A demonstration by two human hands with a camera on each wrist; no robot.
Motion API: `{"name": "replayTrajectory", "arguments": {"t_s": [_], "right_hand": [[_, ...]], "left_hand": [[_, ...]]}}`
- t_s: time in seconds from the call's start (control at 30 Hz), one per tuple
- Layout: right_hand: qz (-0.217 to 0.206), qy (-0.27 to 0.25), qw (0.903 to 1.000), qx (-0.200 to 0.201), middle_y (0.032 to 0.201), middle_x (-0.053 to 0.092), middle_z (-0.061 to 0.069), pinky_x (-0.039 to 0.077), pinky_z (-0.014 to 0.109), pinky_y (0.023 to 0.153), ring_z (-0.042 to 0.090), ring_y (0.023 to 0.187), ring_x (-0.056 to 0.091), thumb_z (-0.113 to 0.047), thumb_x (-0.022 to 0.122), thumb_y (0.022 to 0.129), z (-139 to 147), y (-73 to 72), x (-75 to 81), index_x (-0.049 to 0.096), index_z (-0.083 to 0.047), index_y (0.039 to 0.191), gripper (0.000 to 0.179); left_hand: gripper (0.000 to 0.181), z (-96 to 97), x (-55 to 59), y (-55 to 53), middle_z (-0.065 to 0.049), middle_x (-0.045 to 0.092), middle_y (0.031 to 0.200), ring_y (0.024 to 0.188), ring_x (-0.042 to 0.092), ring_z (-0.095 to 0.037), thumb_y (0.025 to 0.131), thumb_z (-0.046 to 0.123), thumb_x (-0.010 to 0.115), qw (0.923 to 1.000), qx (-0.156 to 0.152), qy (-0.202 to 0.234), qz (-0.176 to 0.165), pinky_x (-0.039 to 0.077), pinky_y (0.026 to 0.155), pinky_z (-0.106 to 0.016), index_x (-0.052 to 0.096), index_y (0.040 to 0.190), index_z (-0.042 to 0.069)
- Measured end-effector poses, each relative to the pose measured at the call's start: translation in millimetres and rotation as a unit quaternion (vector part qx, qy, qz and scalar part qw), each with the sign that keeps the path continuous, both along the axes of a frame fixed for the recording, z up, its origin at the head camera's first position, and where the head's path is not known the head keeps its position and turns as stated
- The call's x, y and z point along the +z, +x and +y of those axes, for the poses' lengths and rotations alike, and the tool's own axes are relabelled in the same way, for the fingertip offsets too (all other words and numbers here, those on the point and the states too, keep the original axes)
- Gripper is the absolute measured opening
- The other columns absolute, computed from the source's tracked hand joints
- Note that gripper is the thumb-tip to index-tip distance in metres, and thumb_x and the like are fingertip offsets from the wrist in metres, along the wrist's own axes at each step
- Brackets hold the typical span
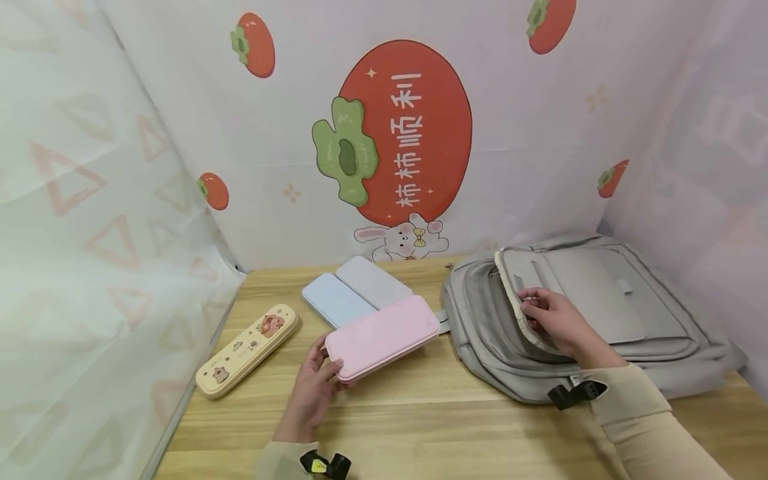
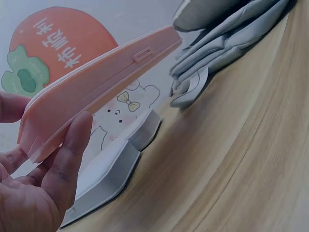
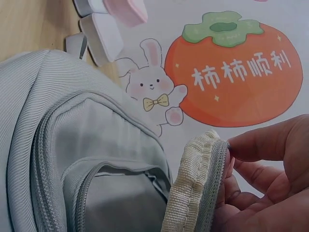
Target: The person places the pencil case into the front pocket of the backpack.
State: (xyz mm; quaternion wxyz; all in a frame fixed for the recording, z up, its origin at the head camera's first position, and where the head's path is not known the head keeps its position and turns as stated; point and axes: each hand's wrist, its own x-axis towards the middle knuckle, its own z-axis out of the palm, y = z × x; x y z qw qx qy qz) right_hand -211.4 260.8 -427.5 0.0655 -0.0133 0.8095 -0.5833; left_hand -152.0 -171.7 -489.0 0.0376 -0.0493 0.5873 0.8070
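My left hand (image 1: 315, 387) grips the near left end of a pink pencil case (image 1: 384, 337), thumb on one face and fingers on the other. The case is tilted and raised above the table, as the left wrist view shows. At right, a grey backpack (image 1: 600, 293) lies on its back with its front pocket unzipped. My right hand (image 1: 555, 320) pinches the edge of the pocket flap (image 3: 193, 188), along its zipper and cream binding, and holds it up. The pocket's grey inside (image 3: 125, 203) shows in the right wrist view.
A blue case (image 1: 339, 300) and a pale grey case (image 1: 375, 280) lie side by side behind the pink one. A cream case with bear pictures (image 1: 247, 350) lies at left on the wooden table (image 1: 432, 427). Printed cloth (image 1: 516, 133) hangs behind and at both sides.
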Motion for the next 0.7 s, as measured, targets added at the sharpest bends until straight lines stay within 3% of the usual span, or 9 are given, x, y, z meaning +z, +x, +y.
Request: {"name": "replayTrajectory", "arguments": {"t_s": [0.23, 0.7], "right_hand": [[-0.006, -0.056, 0.9984, 0.009, 0.098, 0.056, 0.001, 0.049, 0.021, 0.063, 0.008, 0.073, 0.052, 0.001, 0.048, 0.107, -1.9, 3.6, -1.3, 0.040, 0.020, 0.138, 0.037], [0.012, -0.096, 0.9953, 0.002, 0.095, 0.060, -0.006, 0.047, 0.019, 0.062, 0.007, 0.072, 0.051, 0.002, 0.050, 0.106, 2.1, 4.3, 10.7, 0.048, 0.012, 0.131, 0.027]], "left_hand": [[0.068, 17.5, -2.4, -9.3, -0.019, 0.040, 0.135, 0.089, 0.060, -0.021, 0.096, -0.007, 0.055, 0.9991, -0.040, -0.012, 0.000, 0.059, 0.068, -0.035, 0.028, 0.158, 0.002], [0.068, 40.7, 2.1, -30.0, -0.020, 0.043, 0.129, 0.079, 0.061, -0.019, 0.094, -0.005, 0.056, 0.9958, -0.089, -0.019, 0.008, 0.057, 0.065, -0.032, 0.030, 0.157, 0.001]]}}
